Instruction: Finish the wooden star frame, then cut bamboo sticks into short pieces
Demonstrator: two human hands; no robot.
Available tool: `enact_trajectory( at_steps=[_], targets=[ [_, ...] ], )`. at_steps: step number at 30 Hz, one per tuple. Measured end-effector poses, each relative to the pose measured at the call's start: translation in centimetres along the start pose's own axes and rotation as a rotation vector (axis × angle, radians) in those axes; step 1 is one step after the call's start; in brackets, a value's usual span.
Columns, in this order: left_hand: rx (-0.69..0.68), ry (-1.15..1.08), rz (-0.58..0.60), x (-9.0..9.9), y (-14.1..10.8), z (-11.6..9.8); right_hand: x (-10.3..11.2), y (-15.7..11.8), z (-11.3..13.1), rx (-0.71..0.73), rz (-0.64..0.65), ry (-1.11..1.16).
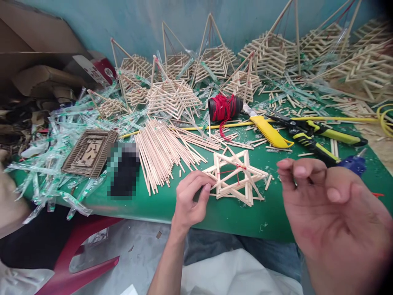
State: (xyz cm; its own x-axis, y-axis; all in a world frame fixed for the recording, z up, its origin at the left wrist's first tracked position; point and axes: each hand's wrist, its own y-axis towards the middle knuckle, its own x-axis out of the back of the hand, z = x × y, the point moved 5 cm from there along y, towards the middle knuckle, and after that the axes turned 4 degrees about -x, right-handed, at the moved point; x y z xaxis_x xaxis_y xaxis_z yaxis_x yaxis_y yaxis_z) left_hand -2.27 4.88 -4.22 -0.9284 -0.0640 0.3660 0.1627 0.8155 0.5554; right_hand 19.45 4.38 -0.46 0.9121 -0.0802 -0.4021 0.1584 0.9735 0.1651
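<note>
Pale, wooden and six-pointed, the stick star frame [233, 187] lay nearside of the black spool wound with red thread [225, 108]. The left hand [192, 196] pinched its left tip; the right hand [333, 209] hung half-curled, nothing visible inside. To me it looked light, stiff, breakable, best held at crossings.

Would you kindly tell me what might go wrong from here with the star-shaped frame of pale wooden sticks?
The left hand pinches one corner of the star-shaped frame of pale wooden sticks; pressing hard might bend it out of shape.
The cutter with the ridged yellow handle lies just beyond, its blade seemingly bare, so a reach could bring a cut.
The raised right hand might knock the blue, pointed-tipped tool behind it.
</note>
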Motion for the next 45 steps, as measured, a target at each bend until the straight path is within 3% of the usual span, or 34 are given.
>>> enact_trajectory(
  at_steps=[3, 5, 9, 12, 14, 16, 19, 23, 27, 30, 32, 37, 41, 45],
  targets=[
    [0.002, 0.005, -0.001, 0.0, 0.0, 0.0, -1.1, 0.3, 0.0, -0.122, 0.128, 0.118],
    [0.003, 0.006, -0.002, 0.0, 0.1, -0.1, -1.4, 0.3, 0.0, -0.15, 0.127, 0.072],
    [0.002, 0.0, 0.0, 0.0, 0.1, -0.1, -1.8, -0.1, 0.2, 0.06, 0.073, -0.479],
    [0.008, -0.002, 0.004, 0.0, 0.1, 0.0, -2.7, -0.6, -0.1, 0.223, 0.13, -0.972],
    [0.009, -0.004, 0.002, 0.1, 0.0, 0.0, -3.0, -0.9, 0.0, 0.315, 0.087, -1.112],
    [0.008, -0.005, 0.001, 0.1, 0.0, 0.1, -2.7, -1.0, 0.5, 0.319, -0.063, -1.05],
    [0.011, -0.003, 0.004, 0.0, 0.0, 0.1, -2.0, -1.0, 1.1, 0.233, -0.213, -0.623],
    [0.011, -0.005, 0.002, -0.1, 0.1, 0.1, -2.6, -0.3, 0.6, 0.011, -0.027, -0.084],
    [0.009, -0.006, 0.001, 0.0, 0.1, 0.1, -3.3, -0.1, -0.1, -0.174, 0.119, 0.073],
    [0.011, 0.0, 0.003, 0.0, 0.0, 0.1, -2.5, -0.2, -0.2, -0.114, 0.009, -0.055],
    [0.011, 0.005, 0.004, 0.0, 0.0, 0.1, -2.0, -0.3, -0.2, -0.003, -0.071, -0.285],
    [0.009, 0.007, 0.003, 0.0, 0.1, 0.0, -3.1, -0.3, -0.7, 0.162, 0.1, -0.862],
    [0.015, 0.007, 0.007, 0.0, 0.0, 0.0, -4.2, -0.3, -0.3, 0.323, 0.054, -1.025],
    [0.019, 0.015, 0.008, 0.0, 0.0, 0.0, -4.3, -0.4, 0.0, 0.388, -0.024, -1.048]
  ],
)
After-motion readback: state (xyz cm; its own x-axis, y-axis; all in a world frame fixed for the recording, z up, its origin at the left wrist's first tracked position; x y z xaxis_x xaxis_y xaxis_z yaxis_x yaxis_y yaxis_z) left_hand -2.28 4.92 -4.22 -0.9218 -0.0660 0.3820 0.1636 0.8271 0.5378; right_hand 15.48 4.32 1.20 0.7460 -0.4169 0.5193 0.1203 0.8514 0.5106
